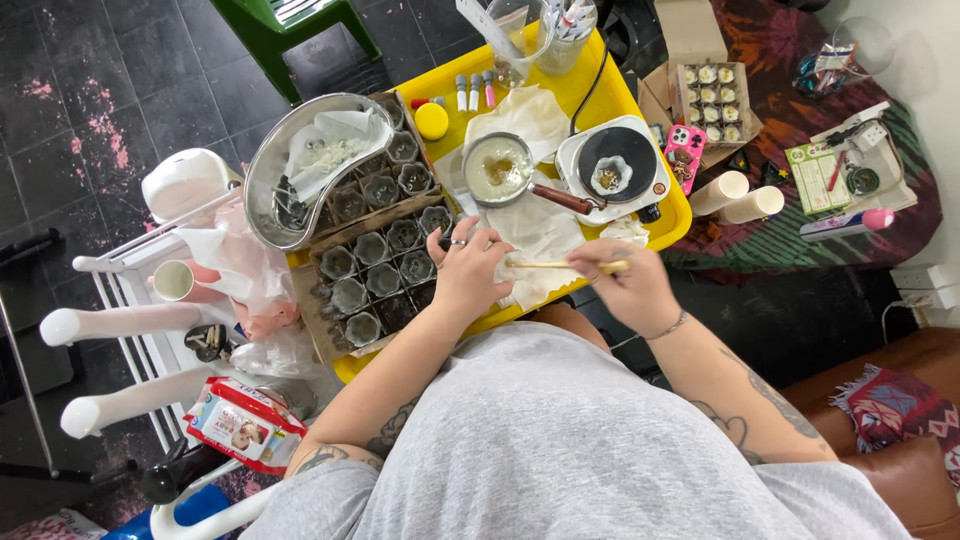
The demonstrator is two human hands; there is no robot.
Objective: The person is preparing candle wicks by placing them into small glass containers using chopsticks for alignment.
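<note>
My right hand (625, 283) grips a thin wooden stick (555, 265) that points left across crumpled white paper (535, 235). My left hand (468, 268) rests with curled fingers at the near corner of a cardboard tray (345, 227) holding several small grey cups (384, 278); its fingertips touch a cup near the stick's tip. Whether it grips the cup is unclear. Both hands hover over a yellow tray table (610, 95). Just beyond sits a small metal pan (497, 168) of pale liquid with a dark handle.
A small white electric hotplate (612, 168) stands right of the pan. A round metal basin (300, 165) with white cloth lies on the cup tray's left. Glass jars, small tubes, a pink phone (684, 152), an open box of candles (708, 100) and a white rack (130, 320) surround the tray.
</note>
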